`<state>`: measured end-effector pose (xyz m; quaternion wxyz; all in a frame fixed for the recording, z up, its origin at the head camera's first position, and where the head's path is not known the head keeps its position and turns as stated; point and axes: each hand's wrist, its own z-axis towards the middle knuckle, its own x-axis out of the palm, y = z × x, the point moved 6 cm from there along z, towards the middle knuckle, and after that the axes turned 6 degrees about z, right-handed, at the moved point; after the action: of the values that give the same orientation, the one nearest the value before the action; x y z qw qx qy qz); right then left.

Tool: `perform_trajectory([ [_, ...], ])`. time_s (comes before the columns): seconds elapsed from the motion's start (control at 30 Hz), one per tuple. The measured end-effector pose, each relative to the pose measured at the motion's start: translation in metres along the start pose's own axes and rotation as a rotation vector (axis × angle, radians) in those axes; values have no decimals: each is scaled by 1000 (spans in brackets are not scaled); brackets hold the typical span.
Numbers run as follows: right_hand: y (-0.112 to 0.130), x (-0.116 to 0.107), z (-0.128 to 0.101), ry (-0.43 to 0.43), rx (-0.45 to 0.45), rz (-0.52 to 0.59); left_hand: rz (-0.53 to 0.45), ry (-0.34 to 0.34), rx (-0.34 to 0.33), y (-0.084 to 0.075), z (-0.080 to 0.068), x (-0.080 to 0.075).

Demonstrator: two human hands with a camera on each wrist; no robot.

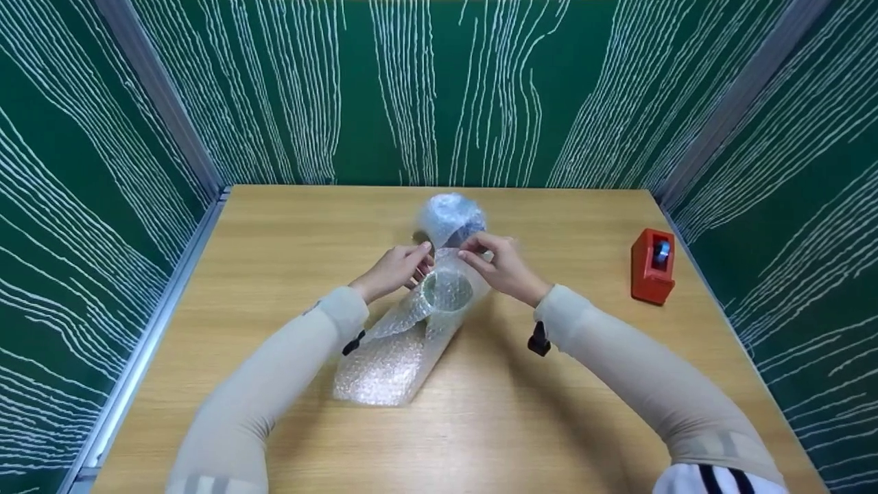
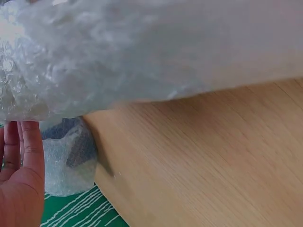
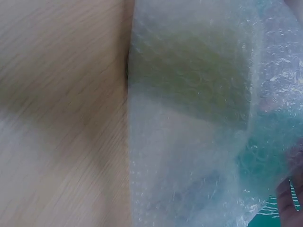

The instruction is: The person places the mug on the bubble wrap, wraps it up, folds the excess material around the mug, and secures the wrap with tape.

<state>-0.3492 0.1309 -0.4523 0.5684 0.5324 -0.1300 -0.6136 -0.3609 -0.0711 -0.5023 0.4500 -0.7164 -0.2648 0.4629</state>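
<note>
A sheet of bubble wrap [image 1: 379,370] lies on the table and wraps a greenish round-rimmed thing, its rim [image 1: 447,290] showing through; its kind is blurred by the wrap. My left hand [image 1: 394,269] holds the wrap's far edge at the left, thumb and fingertips close together. In the left wrist view its fingers [image 2: 32,146] go up behind the wrap. My right hand [image 1: 504,266] pinches the same edge at the right between thumb and forefinger. Through the wrap [image 3: 189,146], the right wrist view shows a yellow-green band.
Just beyond the hands stands a bundle in bubble wrap [image 1: 449,214], with something dark inside. A red tape dispenser [image 1: 651,267] sits at the table's right side. Green panels [image 1: 473,89] with white lines enclose the wooden table [image 1: 295,219] at the back and sides.
</note>
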Motion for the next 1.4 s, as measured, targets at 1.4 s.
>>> perform_trajectory([
  [1.4, 4, 37, -40, 105, -294, -237, 76, -6, 99, 4, 4, -2],
])
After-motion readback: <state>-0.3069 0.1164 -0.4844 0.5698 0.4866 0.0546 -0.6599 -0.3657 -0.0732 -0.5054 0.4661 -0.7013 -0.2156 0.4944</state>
